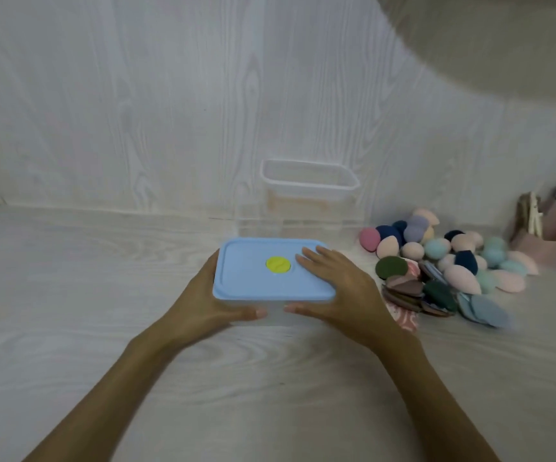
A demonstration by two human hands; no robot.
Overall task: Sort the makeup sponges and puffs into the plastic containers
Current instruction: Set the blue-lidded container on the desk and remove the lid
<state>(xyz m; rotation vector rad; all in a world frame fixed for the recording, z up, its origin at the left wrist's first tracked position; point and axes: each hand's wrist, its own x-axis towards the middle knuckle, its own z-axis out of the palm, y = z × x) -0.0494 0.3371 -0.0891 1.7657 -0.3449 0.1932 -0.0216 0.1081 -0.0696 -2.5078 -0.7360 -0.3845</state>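
Observation:
A clear plastic container with a light blue lid [253, 278] and a yellow-green round valve [278, 265] stands on the table in front of me. My left hand [210, 301] grips its left side, thumb along the front. My right hand [340, 288] grips the right side, fingers lying flat on the lid and thumb at the front wall. Behind it stands a taller clear container [310, 195] without a lid. To the right lies a heap of egg-shaped makeup sponges [453, 251] in pink, peach, teal and navy, and flat round puffs [413, 288] in green, brown and blue.
A pinkish organizer box [550, 235] with small items stands at the far right by the wall. A pale rounded object [503, 38] fills the upper right corner. A wood-grain wall [136, 111] rises right behind the containers.

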